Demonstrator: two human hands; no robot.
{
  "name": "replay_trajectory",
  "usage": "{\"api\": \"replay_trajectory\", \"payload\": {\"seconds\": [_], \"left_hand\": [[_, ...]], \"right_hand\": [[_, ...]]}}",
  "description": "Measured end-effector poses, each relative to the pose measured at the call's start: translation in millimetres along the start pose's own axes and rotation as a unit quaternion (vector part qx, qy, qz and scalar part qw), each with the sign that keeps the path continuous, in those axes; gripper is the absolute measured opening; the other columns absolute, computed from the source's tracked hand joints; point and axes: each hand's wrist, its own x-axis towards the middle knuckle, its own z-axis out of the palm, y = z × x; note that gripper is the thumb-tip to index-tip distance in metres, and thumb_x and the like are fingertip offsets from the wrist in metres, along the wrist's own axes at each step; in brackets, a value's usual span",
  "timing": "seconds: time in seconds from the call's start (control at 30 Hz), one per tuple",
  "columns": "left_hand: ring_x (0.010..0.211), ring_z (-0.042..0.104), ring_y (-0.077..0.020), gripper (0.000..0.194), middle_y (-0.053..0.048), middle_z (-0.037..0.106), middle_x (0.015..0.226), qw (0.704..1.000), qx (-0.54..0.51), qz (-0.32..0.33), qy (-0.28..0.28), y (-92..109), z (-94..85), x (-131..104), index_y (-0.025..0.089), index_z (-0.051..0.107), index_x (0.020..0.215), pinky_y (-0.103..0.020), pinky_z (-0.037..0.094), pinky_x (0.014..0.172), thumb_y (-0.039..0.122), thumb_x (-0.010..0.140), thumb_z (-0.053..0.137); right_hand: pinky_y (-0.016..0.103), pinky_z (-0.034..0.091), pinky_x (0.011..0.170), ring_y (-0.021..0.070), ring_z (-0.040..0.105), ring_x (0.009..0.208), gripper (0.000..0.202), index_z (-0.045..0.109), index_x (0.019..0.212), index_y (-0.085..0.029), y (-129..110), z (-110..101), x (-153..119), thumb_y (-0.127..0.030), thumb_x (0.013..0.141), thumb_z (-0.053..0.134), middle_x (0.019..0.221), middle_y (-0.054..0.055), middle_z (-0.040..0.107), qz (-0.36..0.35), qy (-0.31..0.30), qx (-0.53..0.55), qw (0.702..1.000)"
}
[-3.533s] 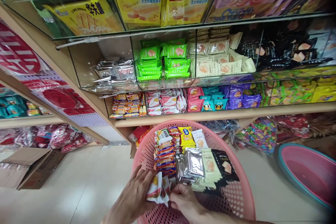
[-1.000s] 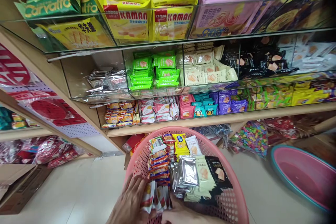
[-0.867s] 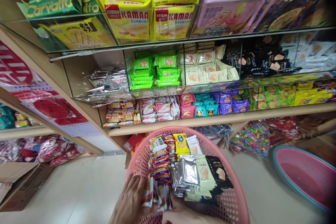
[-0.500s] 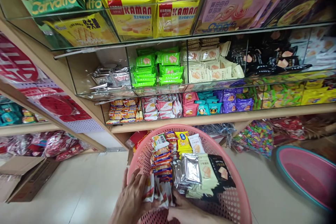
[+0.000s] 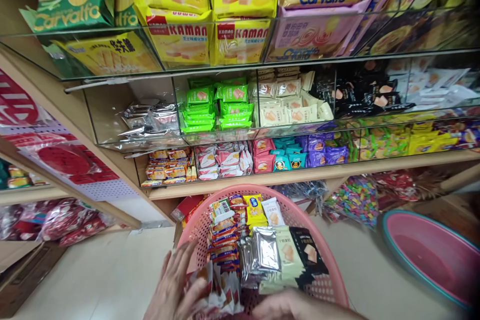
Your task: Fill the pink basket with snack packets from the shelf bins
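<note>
A pink perforated basket (image 5: 335,255) holds rows of wrapped snack packets. My left hand (image 5: 173,282) is at its near left rim, fingers spread, the nearest ones against white-and-red snack packets (image 5: 221,292). Low in the frame, my right hand (image 5: 287,306) reaches over the near side, close to the same packets; its fingertips are blurred and partly cut off. Further in lie orange-and-blue packets (image 5: 224,247), silver packets (image 5: 267,250), pale green packets (image 5: 288,252), black packets (image 5: 310,252), a yellow packet (image 5: 256,211) and a white packet (image 5: 273,212).
Shelves with clear fronts stand ahead, stocked with green packets (image 5: 235,105), cream packets (image 5: 279,110) and large yellow wafer bags (image 5: 242,40). A pink tub (image 5: 431,255) sits on the floor at right. A cardboard box (image 5: 32,270) is at left.
The view has tilted up and shifted right, so the shelves appear lower and further left. My left hand's fingers have spread more, and my right hand has moved slightly away from the white-and-red packets.
</note>
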Motion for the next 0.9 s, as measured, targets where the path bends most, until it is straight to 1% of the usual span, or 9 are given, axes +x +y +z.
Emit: {"api": "replay_trajectory", "payload": {"seconds": [0.07, 0.13, 0.2, 0.33, 0.47, 0.57, 0.67, 0.8, 0.9], "left_hand": [[0.131, 0.035, -0.0231, 0.054, -0.006, 0.041, 0.141, 0.993, -0.073, -0.08, 0.041, 1, -4.9, 12, 0.027, 0.033, 0.137, -0.049, 0.028, 0.109, 0.05, 0.088, 0.033], [0.13, 0.037, -0.0234, 0.057, -0.009, 0.044, 0.138, 0.974, -0.148, -0.153, 0.083, 1, -5.9, 25, 0.021, 0.041, 0.132, -0.046, 0.029, 0.109, 0.054, 0.087, 0.03], [0.129, 0.039, -0.0238, 0.063, -0.011, 0.047, 0.135, 0.95, -0.209, -0.206, 0.108, 1, -2.8, 35, 0.017, 0.045, 0.128, -0.045, 0.027, 0.11, 0.059, 0.085, 0.028], [0.13, 0.037, -0.0231, 0.065, -0.008, 0.049, 0.134, 0.926, -0.257, -0.247, 0.128, -1, 8.1, 37, 0.019, 0.048, 0.126, -0.042, 0.021, 0.113, 0.063, 0.083, 0.028], [0.13, 0.038, -0.0234, 0.063, -0.006, 0.05, 0.133, 0.914, -0.274, -0.266, 0.136, 0, 13.4, 33, 0.02, 0.045, 0.129, -0.044, 0.022, 0.112, 0.061, 0.085, 0.026], [0.128, 0.041, -0.0242, 0.063, -0.006, 0.054, 0.129, 0.906, -0.284, -0.281, 0.139, 1, 13.7, 33, 0.019, 0.046, 0.128, -0.045, 0.026, 0.11, 0.061, 0.086, 0.024], [0.126, 0.043, -0.0235, 0.062, -0.005, 0.055, 0.128, 0.906, -0.285, -0.278, 0.145, 2, 13.6, 37, 0.02, 0.048, 0.125, -0.042, 0.027, 0.111, 0.062, 0.085, 0.026], [0.124, 0.045, -0.0237, 0.062, -0.006, 0.057, 0.125, 0.903, -0.288, -0.28, 0.152, 3, 15.2, 39, 0.019, 0.048, 0.125, -0.043, 0.026, 0.111, 0.061, 0.086, 0.025], [0.127, 0.042, -0.024, 0.059, -0.005, 0.059, 0.122, 0.917, -0.255, -0.253, 0.171, 2, 17.3, 36, 0.02, 0.05, 0.123, -0.044, 0.025, 0.111, 0.059, 0.087, 0.025]], "right_hand": [[0.032, 0.044, 0.09, 0.0196, 0.061, 0.101, 0.049, 0.062, 0.113, -0.019, -19, -19, -15, -0.049, 0.073, 0.065, 0.11, 0.009, 0.067, -0.02, 0.056, -0.023, 0.998], [0.032, 0.046, 0.088, 0.0181, 0.062, 0.098, 0.048, 0.06, 0.115, -0.019, -38, -42, -22, -0.046, 0.076, 0.063, 0.109, 0.009, 0.067, -0.061, 0.122, -0.049, 0.99], [0.032, 0.046, 0.086, 0.018, 0.062, 0.097, 0.044, 0.061, 0.111, -0.019, -54, -68, -22, -0.047, 0.077, 0.061, 0.107, 0.008, 0.067, -0.113, 0.216, -0.083, 0.966], [0.031, 0.048, 0.079, 0.0181, 0.063, 0.088, 0.04, 0.065, 0.097, -0.018, -75, -126, -9, -0.048, 0.071, 0.062, 0.096, 0.006, 0.07, -0.199, 0.415, -0.115, 0.881], [0.027, 0.048, 0.065, 0.0167, 0.062, 0.078, 0.034, 0.065, 0.091, -0.015, -91, -177, 9, -0.04, 0.068, 0.063, 0.086, 0.006, 0.069, -0.255, 0.538, -0.08, 0.8], [0.023, 0.047, 0.058, 0.0146, 0.06, 0.075, 0.031, 0.064, 0.094, -0.014, -107, -202, 22, -0.031, 0.069, 0.061, 0.094, 0.008, 0.068, -0.269, 0.575, -0.064, 0.77], [0.021, 0.046, 0.053, 0.0123, 0.059, 0.071, 0.034, 0.062, 0.101, -0.015, -123, -214, 37, -0.027, 0.069, 0.062, 0.103, 0.008, 0.066, -0.276, 0.573, -0.073, 0.768], [0.021, 0.043, 0.043, 0.0131, 0.06, 0.057, 0.046, 0.056, 0.114, -0.012, -141, -219, 56, -0.026, 0.07, 0.064, 0.078, 0.006, 0.068, -0.272, 0.548, -0.085, 0.787], [0.02, 0.039, 0.038, 0.0137, 0.059, 0.049, 0.043, 0.058, 0.109, -0.011, -150, -221, 66, -0.027, 0.07, 0.067, 0.062, 0.002, 0.064, -0.268, 0.527, -0.091, 0.801]]}}
